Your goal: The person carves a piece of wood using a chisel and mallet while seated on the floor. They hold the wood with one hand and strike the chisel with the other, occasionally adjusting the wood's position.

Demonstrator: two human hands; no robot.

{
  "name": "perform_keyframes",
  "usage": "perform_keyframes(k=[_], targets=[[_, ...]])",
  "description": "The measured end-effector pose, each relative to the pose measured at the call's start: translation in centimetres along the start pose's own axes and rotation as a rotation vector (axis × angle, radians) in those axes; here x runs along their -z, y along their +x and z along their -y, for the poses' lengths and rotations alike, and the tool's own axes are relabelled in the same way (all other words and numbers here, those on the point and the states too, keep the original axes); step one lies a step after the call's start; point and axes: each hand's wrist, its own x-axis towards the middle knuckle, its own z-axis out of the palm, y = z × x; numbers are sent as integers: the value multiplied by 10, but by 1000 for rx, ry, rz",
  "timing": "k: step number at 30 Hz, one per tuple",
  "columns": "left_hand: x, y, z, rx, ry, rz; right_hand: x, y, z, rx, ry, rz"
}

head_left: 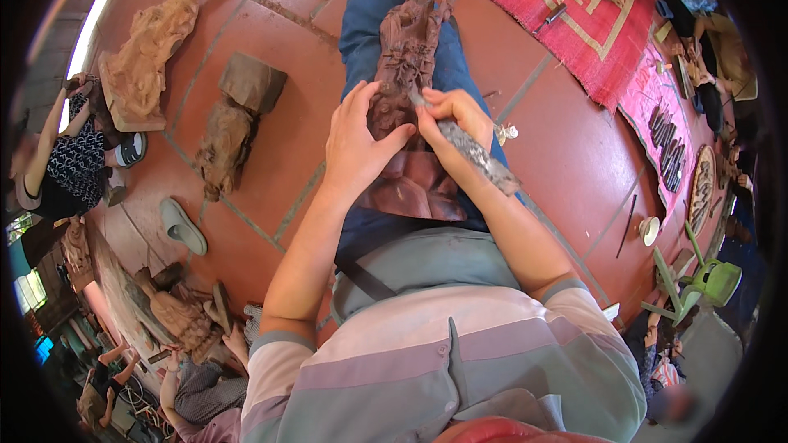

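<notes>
A dark reddish-brown carved wooden statue of a robed figure lies along my lap, its head pointing away from me. My left hand steadies it from the left, with the fingers along its side and the thumb across its lower part. My right hand is closed on a grey, mottled strip of what looks like worn sandpaper. The strip's far end touches the statue's right side, and its near end trails over my right forearm. Under the statue's near end lies a shiny reddish-brown piece.
Left on the tiled floor are a large pale carving, a wood block, a rough carving and a slipper. To the right are a red mat, a pink sheet holding several carving tools, a cup and a green stool. People sit at both sides.
</notes>
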Motion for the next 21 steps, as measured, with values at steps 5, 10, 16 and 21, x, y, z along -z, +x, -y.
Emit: perform_keyframes(k=[5,10,16,21], targets=[[-1,0,-1,2,21,10,-3,5,3,-102,68,-53],[-3,-3,0,0,19,17,2,-4,2,-139,107,-17],[-2,0,-1,-16,38,-21,-2,-2,-2,-149,120,-37],[0,-1,-5,-2,33,0,-2,-1,1,-202,193,-62]])
